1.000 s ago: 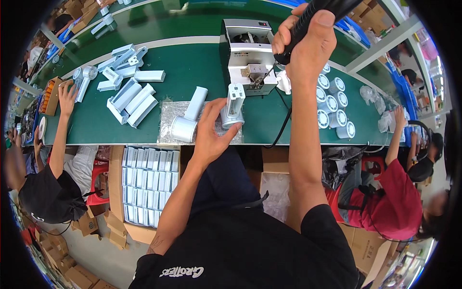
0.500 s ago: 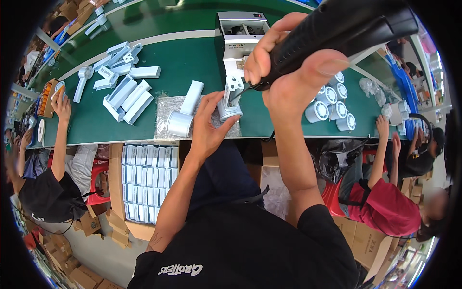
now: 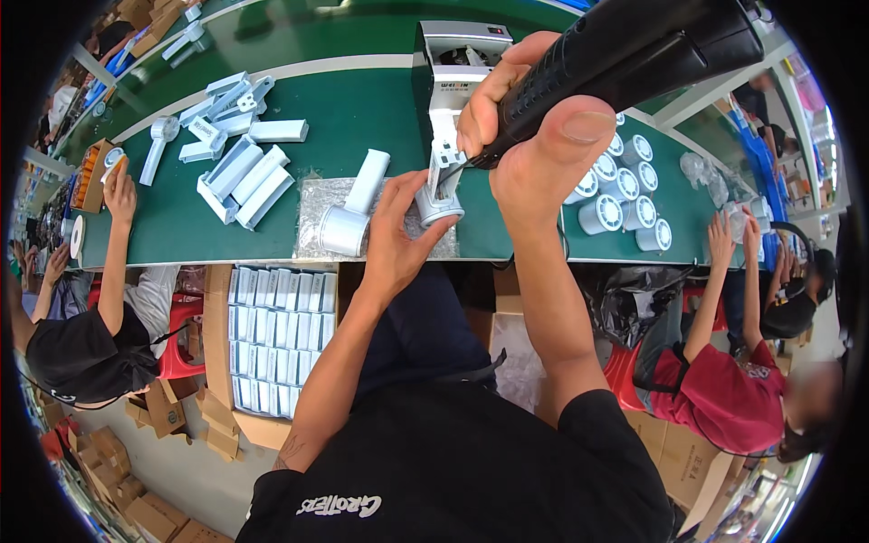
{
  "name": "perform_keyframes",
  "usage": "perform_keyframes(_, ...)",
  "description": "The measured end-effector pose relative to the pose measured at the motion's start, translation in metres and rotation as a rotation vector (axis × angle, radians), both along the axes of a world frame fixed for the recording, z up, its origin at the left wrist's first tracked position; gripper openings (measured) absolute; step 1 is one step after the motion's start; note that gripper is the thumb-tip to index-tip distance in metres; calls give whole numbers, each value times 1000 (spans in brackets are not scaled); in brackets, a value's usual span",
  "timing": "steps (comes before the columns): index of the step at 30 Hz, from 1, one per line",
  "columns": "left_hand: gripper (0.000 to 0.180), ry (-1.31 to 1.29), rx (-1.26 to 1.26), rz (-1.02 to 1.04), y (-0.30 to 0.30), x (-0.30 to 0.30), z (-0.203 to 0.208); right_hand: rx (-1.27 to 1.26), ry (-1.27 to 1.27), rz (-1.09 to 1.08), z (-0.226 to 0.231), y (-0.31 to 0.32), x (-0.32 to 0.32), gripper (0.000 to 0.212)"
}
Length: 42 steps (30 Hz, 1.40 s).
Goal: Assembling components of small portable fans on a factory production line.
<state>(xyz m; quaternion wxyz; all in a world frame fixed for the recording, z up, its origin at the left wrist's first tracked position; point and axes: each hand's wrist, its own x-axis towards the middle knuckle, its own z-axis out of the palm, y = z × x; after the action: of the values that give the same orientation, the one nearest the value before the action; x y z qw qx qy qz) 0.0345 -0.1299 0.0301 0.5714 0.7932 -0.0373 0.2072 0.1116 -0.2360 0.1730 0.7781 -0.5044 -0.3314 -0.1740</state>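
Note:
My right hand (image 3: 543,167) is wrapped around a black electric screwdriver (image 3: 625,77), which slants down to the left. Its thin bit reaches into the open handle of a pale blue-white plastic housing (image 3: 440,214). The round end of that housing rests on a sheet of bubble wrap (image 3: 312,195) at the bench edge, its handle pointing away from me. My left hand (image 3: 395,237) grips the round end, thumb at the near side and fingers at the left. Just left of it lies another housing with a handle (image 3: 347,226). The screw at the bit's tip, if any, is too small to see.
A black-and-silver machine (image 3: 466,68) stands behind the housing. Loose handle shells (image 3: 244,181) lie left on the green bench (image 3: 362,109); round housings (image 3: 602,215) cluster right. A carton of handle pieces (image 3: 217,344) sits below the edge. Co-workers sit on both sides.
My hands, the screwdriver and the housing keep nearly the same pose; the whole view has shifted slightly. The co-worker at right has raised a second hand to a clear piece on the bench.

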Motion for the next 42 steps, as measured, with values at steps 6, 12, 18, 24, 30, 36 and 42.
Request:
perform_keyframes(6,62,-13,3,9,1,1,-2,1,-13,26,1,5,-2,84)
perform_keyframes(12,63,-28,29,15,2,1,-2,1,-9,30,1,6,-2,84)
perform_keyframes(18,64,-20,28,13,1,0,-1,1,8,26,2,5,-4,86)
perform_keyframes(24,64,-23,19,18,1,-1,-1,8,18,26,2,4,-4,86)
perform_keyframes(30,63,-19,17,18,1,-1,-1,1,5,24,1,5,-4,86)
perform_keyframes(36,63,-22,12,8,1,-1,-3,-32,-25,32,0,7,-4,81)
perform_keyframes(42,62,-33,24,-17,1,1,-1,-100,-98,20,0,8,1,76)
